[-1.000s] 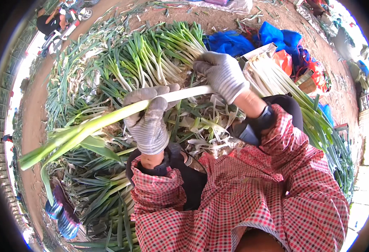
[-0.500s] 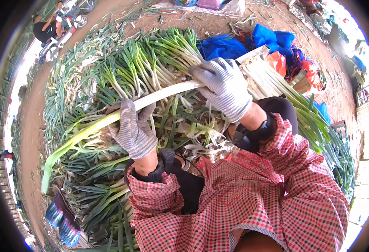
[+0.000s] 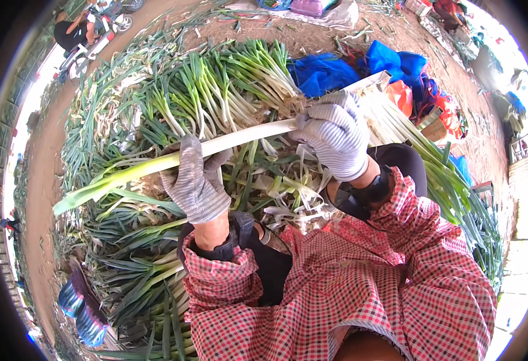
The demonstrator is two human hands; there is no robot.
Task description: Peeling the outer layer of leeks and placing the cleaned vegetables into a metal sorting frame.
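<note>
A single long leek (image 3: pixel 249 134) stretches between my two gloved hands, its white end to the right and its pale green tip pointing left. My left hand (image 3: pixel 196 183), in a dirty striped glove, is closed around its middle. At the white end, the fingers of my right hand (image 3: pixel 336 135), in a cleaner striped glove, are wrapped round it; the root tip is hidden behind them. Below the leek lie loose peeled leaves (image 3: pixel 297 192). Just beyond it, several leeks (image 3: pixel 213 90) lie in a row with their roots toward me.
A bundle of long leeks (image 3: pixel 411 135) lies on my right, beside blue netting (image 3: pixel 324 72) and an orange-red bag (image 3: pixel 400 96). More leeks (image 3: pixel 140 283) are heaped at the lower left. At the upper left a person (image 3: pixel 72 33) is near a motorbike (image 3: pixel 89 51) on the dirt.
The leek's green tip has swung up from hanging down and now points straighter out to the left. My right hand has shifted slightly right and down, still holding the white end.
</note>
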